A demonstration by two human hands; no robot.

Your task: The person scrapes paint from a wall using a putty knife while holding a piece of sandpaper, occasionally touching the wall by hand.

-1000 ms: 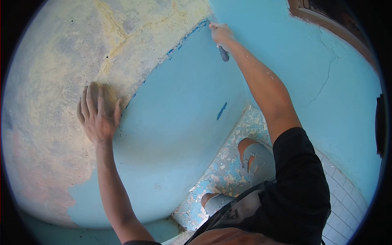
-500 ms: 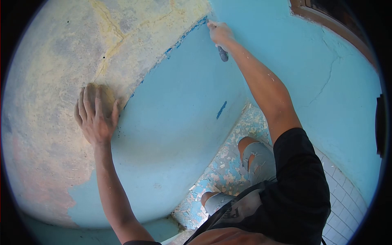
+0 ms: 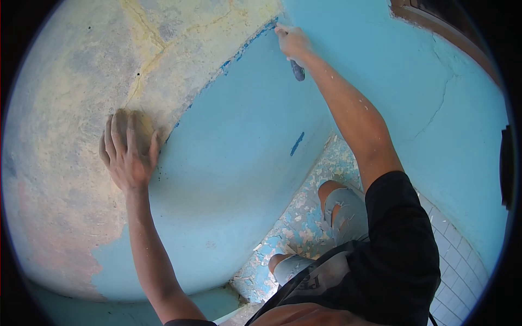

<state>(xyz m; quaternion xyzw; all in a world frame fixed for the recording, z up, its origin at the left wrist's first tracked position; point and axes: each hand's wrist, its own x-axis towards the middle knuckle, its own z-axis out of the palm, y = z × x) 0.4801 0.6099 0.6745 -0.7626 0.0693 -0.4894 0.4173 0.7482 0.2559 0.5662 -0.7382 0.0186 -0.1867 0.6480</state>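
My left hand (image 3: 129,151) lies against the bare, yellowish-grey part of the wall (image 3: 70,125), its fingers stretched out and slightly apart. Farther up and to the right, my right hand (image 3: 293,43) is closed around a paint scraper, whose dark handle (image 3: 297,70) sticks out below the fist. Its blade is mostly hidden and sits at the upper end of the ragged paint edge (image 3: 239,51), near the corner. Dark blue flecks line that edge. Below it, light blue paint (image 3: 234,125) still covers the wall, with one dark blue scratch (image 3: 297,144).
Paint flakes (image 3: 296,228) litter the floor by my legs (image 3: 348,214). A second blue wall (image 3: 391,70) with a long crack meets this one at the corner. Brown window framing (image 3: 435,22) is at upper right, white tiles (image 3: 451,255) at lower right.
Both hands stay in nearly the same places. The view has shifted very slightly, and the scraper's handle sits almost where it was.
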